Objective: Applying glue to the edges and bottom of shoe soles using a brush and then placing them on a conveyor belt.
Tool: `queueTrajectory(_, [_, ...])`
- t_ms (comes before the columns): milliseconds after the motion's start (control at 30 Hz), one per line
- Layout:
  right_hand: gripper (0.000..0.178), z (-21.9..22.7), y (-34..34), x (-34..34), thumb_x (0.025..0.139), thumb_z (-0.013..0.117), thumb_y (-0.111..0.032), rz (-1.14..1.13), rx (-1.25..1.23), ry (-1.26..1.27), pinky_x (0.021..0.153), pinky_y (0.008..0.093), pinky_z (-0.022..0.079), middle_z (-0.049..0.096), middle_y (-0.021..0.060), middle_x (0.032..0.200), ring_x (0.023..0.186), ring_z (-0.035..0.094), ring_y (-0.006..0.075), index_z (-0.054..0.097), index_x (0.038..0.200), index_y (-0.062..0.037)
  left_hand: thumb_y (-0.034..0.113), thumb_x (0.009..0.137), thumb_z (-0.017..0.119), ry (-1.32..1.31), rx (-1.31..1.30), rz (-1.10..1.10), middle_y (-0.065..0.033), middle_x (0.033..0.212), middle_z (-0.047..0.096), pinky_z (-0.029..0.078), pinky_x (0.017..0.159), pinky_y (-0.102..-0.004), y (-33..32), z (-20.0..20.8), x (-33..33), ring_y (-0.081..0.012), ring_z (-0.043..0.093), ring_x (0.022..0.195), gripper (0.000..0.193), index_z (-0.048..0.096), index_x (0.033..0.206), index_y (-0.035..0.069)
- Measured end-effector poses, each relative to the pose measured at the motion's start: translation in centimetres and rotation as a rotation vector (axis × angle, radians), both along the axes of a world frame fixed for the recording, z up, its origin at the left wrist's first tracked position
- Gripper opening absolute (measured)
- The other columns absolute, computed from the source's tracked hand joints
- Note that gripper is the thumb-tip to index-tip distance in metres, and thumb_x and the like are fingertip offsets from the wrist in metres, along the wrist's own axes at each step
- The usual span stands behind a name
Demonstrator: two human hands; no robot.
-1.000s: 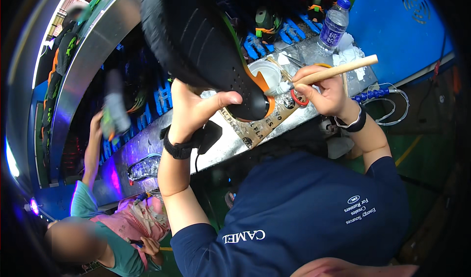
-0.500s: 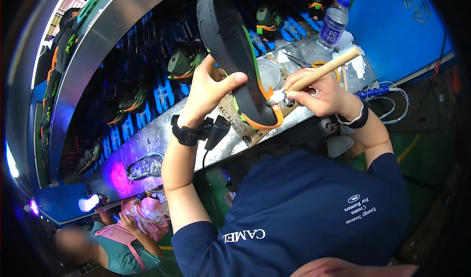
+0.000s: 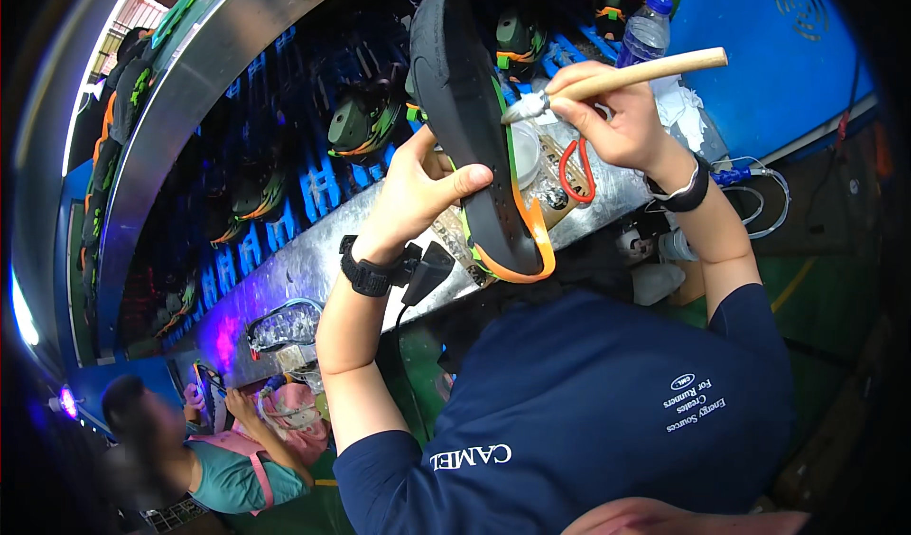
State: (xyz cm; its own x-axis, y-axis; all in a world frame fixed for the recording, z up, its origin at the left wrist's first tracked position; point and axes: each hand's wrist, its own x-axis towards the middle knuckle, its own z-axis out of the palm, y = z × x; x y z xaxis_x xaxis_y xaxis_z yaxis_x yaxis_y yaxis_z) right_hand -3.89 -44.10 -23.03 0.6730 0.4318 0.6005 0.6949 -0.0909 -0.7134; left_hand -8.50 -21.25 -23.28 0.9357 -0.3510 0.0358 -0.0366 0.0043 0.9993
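Note:
My left hand (image 3: 427, 184) grips a long black shoe sole (image 3: 465, 99) by its left side, thumb across its face. The sole has an orange and green rim, with the orange end toward me. Wrapped round a light wooden handle, my right hand (image 3: 617, 118) holds a brush (image 3: 655, 72). Its whitish bristle end meets the right edge of the sole about midway along. Behind the sole stands a clear plastic cup (image 3: 525, 158), partly hidden. A red loop handle (image 3: 576, 170) lies beside the cup, under my right hand.
Dark shoe uppers (image 3: 361, 122) stand on blue racks inside the curved metal housing. A metal ledge (image 3: 313, 236) runs before them. A water bottle (image 3: 645, 30) and crumpled white tissue (image 3: 678, 113) are at the right. At lower left, another person (image 3: 237, 469) works with both hands.
The brush has moved from the sole's near end up to its middle right edge. The sole has shifted slightly right and toward me. The other person's hands have moved too.

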Motion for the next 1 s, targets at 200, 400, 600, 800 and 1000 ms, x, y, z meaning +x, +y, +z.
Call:
queueTrajectory(200, [0.009,0.4,0.9,1.5,0.074,0.056,0.000,-0.055,0.094,-0.198,0.048,0.0161,0.039,0.055,0.0042,0.065,0.054,0.050,0.0050,0.055,0.082,0.0024,0.020,0.067,0.069,0.023,-0.068,0.000,-0.0096,0.092,0.055,0.047,0.061,-0.0233,-0.5,0.1,-0.7,-0.0130,0.057,0.071,0.055,0.041,0.109,-0.002])
queueTrajectory(400, [0.008,-0.6,0.5,0.6,0.072,0.056,0.003,-0.082,0.056,-0.260,0.058,0.0232,0.044,0.057,0.0117,0.083,0.068,0.055,0.0158,0.056,0.079,0.0042,0.020,0.068,0.069,0.019,-0.061,0.001,-0.0088,0.091,0.056,0.046,0.058,-0.0214,-0.9,0.8,-0.7,-0.0121,0.057,0.070,0.054,0.041,0.109,-0.001])
queueTrajectory(600, [0.007,-1.5,0.5,-2.4,0.068,0.056,0.005,0.116,0.004,-0.213,0.054,0.0280,0.044,0.056,0.0111,0.076,0.063,0.055,0.0219,0.053,0.074,0.0014,0.026,0.069,0.068,0.059,0.108,0.055,-0.0049,0.078,0.058,0.039,0.050,-0.0167,0.0,1.0,0.8,-0.0064,0.053,0.060,0.052,0.042,0.107,0.000])
queueTrajectory(800, [0.006,-0.8,-3.2,-5.7,0.071,0.054,0.005,0.177,0.065,-0.009,0.052,0.0224,0.041,0.056,0.0099,0.078,0.061,0.053,0.0140,0.054,0.077,0.0032,0.025,0.070,0.065,-0.058,0.043,0.131,-0.0040,0.079,0.058,0.037,0.050,-0.0158,-1.5,2.0,1.8,-0.0042,0.051,0.061,0.052,0.041,0.109,0.000])
queueTrajectory(1000, [0.015,-3.3,-11.1,-7.6,0.076,0.050,-0.004,-0.260,0.695,0.334,0.045,0.0161,0.035,0.050,0.0070,0.067,0.053,0.044,0.0059,0.048,0.089,0.0037,0.041,0.080,0.047,0.150,-0.300,-0.087,-0.0081,0.109,0.050,0.038,0.086,-0.0295,-4.8,8.8,5.1,-0.0176,0.050,0.096,0.054,0.040,0.117,0.001])
